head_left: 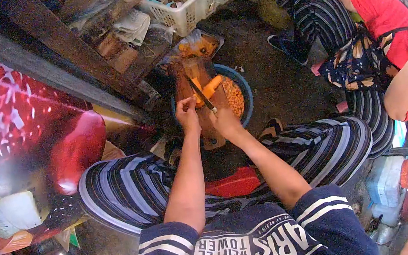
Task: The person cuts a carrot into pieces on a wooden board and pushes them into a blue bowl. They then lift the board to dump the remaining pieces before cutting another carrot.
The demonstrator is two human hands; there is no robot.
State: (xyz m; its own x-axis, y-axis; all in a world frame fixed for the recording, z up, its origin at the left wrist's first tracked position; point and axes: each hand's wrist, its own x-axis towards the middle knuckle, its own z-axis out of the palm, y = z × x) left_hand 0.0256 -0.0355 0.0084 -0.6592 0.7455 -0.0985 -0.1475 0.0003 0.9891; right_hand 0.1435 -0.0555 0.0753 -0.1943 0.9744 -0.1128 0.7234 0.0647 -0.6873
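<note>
My right hand (225, 123) is wrapped round the handle of a knife (200, 92), whose dark blade points up and to the left across the board. Closed fingertips of my left hand (187, 110) pinch the end of an orange carrot piece (198, 100) beside the blade. Another thick carrot piece (213, 85) lies on the right of the blade. Under them is a long wooden cutting board (208, 133), set over a blue basin (244, 77). Small diced orange pieces (232, 97) fill the visible right part of the basin.
Beyond the board sits a clear plastic bag (198, 47) with orange pieces. A white crate (193, 11) stands farther back. To the right sits another person (386, 13) in a red top. Wooden beams (83, 50) and a red glossy sheet (42, 129) flank the left.
</note>
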